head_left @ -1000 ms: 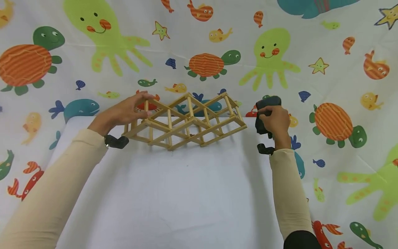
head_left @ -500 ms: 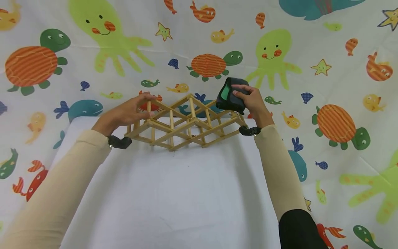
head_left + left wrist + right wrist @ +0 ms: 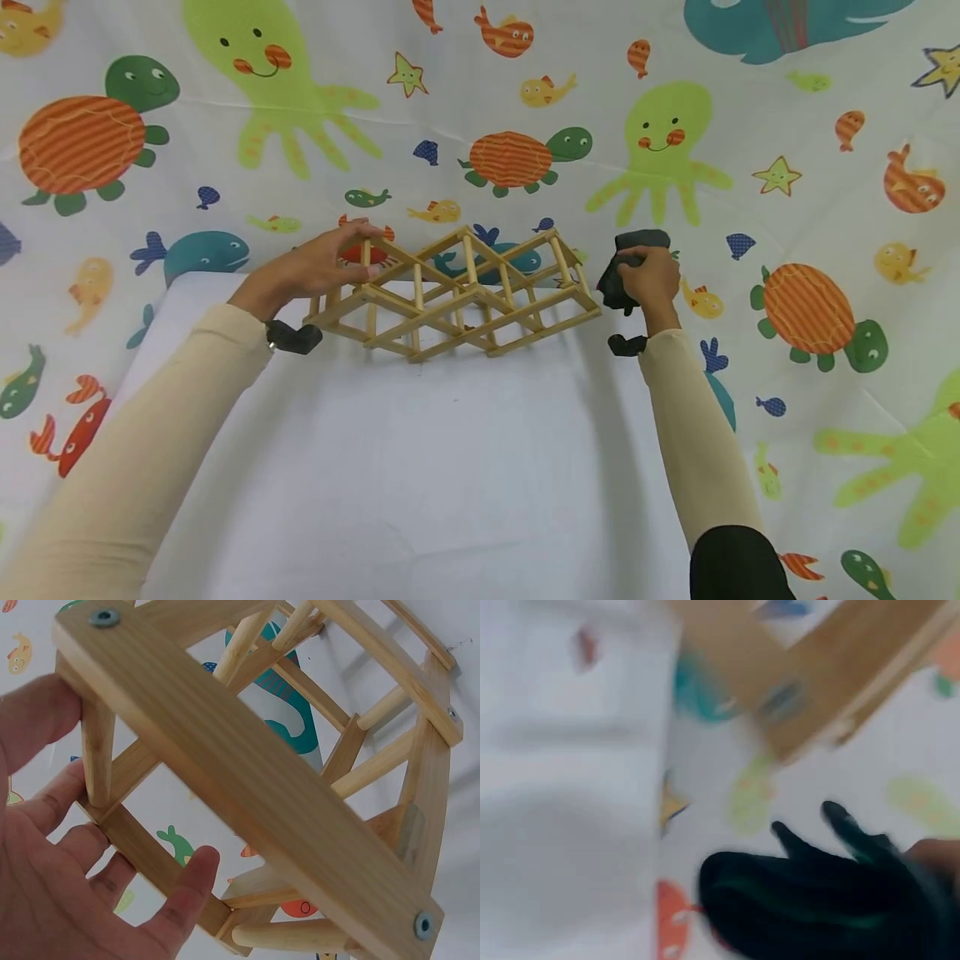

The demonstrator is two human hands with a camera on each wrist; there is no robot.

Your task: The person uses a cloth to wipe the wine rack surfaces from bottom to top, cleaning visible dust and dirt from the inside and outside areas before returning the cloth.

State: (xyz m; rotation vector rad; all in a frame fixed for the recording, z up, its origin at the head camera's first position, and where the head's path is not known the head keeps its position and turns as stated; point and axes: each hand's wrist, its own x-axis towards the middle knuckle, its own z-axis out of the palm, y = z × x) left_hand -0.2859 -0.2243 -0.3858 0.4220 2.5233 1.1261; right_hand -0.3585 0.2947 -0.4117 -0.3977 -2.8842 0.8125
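A folding wooden rack [image 3: 474,292] of crossed slats and round dowels stands at the far end of the white table. My left hand [image 3: 315,265] grips its upper left end. In the left wrist view, the left hand's thumb and fingers [image 3: 196,881] lie around a dowel and slat edge of that wooden rack [image 3: 225,757]. My right hand [image 3: 654,285] holds a dark bunched cloth [image 3: 615,288] just off the rack's right end. Blurred in the right wrist view, the dark cloth [image 3: 817,907] hangs apart from a rack slat [image 3: 780,697], and most of that hand is hidden.
Behind the table [image 3: 442,483] hangs a white curtain [image 3: 555,42] printed with sea animals, close to the rack's back. The table's right edge runs below my right forearm. A black band [image 3: 738,562] covers part of the right sleeve.
The right hand swept the cloth left over the rack's right end, then came back right, off it. The left hand keeps its grip, and the rack stays in place.
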